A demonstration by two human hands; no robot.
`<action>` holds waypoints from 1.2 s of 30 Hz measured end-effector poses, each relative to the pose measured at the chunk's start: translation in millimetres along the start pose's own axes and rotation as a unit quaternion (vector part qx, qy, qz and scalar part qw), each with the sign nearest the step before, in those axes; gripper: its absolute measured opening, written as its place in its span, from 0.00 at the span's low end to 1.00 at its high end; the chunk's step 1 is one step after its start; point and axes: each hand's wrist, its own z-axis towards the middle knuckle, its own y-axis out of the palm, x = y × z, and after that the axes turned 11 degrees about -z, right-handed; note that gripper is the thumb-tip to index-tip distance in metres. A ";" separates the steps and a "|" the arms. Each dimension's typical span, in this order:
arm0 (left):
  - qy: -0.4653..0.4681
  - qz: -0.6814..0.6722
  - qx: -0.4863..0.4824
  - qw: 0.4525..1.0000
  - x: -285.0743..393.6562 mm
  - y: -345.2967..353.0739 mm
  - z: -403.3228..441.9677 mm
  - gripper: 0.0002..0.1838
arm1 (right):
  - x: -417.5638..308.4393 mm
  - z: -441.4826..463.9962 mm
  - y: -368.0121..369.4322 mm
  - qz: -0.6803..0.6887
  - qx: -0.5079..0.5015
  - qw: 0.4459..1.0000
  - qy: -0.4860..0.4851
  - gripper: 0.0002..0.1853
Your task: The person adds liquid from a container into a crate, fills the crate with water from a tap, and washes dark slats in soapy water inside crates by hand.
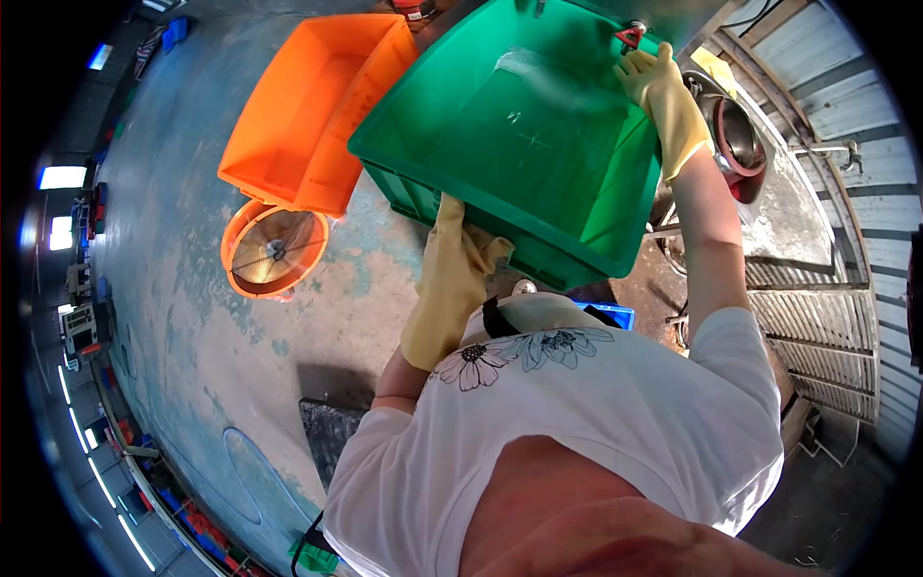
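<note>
A large green plastic crate (519,135) fills the upper middle, tilted, with a whitish wet-looking patch on its inner floor. My left hand (452,255), in a yellow rubber glove, holds the crate's near side at the left. Its other fingers are partly hidden below the rim. My right hand (663,101), also in a yellow glove, is at the crate's far right edge with fingers stretched apart. Just beyond those fingertips is a red valve handle (631,37), with a small gap between them.
An orange crate (288,115) stands on the floor at left, beside an orange round tub (276,250) with a perforated metal disc. At right are a round metal vessel (738,135), a metal counter (793,207) and a wall tap (851,156). A blue container (615,314) shows near my waist.
</note>
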 end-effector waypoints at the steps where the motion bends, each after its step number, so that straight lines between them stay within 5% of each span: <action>1: -0.002 -0.001 -0.009 1.000 -0.6 1.5 0.0 0.29 | 6.3 -14.7 -10.5 -0.004 -0.008 1.000 0.000 0.29; 5: 0.005 -0.010 -0.008 1.000 0.2 10.2 -5.1 0.30 | 29.0 -74.1 -56.7 -0.017 -0.034 0.999 0.000 0.27; 12: 0.029 -0.016 0.002 0.999 4.9 18.4 -12.4 0.30 | 15.8 -6.8 -23.7 -0.048 0.022 0.999 0.009 0.26; 15: 0.015 -0.025 0.007 1.000 8.7 18.3 -12.1 0.30 | 21.7 18.7 -27.5 -0.125 -0.049 0.991 -0.002 0.28; 16: 0.017 -0.026 0.009 0.999 9.7 16.7 -10.5 0.30 | 22.5 53.2 -8.3 -0.469 -0.024 0.880 -0.072 0.24; 17: 0.009 -0.018 0.008 1.000 10.5 14.0 -8.0 0.30 | 21.6 77.4 6.9 -0.749 0.004 0.649 -0.131 0.21; 22: 0.000 -0.012 0.006 1.000 8.5 7.9 -8.2 0.30 | 26.3 86.3 5.7 -0.727 0.037 0.676 -0.115 0.23; 24: 0.008 -0.010 0.019 1.000 6.8 5.6 -10.7 0.29 | 40.2 -8.1 -55.2 -0.911 -0.004 0.378 -0.165 0.39; 31: 0.066 -0.057 -0.007 0.996 12.0 1.6 -24.1 0.28 | 73.2 -69.7 -38.9 -0.965 -0.239 0.079 -0.073 0.32; 33: 0.097 0.038 -0.114 0.988 35.0 -0.3 -32.1 0.27 | 68.7 -79.5 -17.5 -0.947 -0.303 -0.059 -0.089 0.30; 36: 0.036 0.024 -0.146 0.988 57.9 -3.6 -22.5 0.23 | 41.9 -89.4 12.8 -0.844 -0.358 -0.352 -0.187 0.28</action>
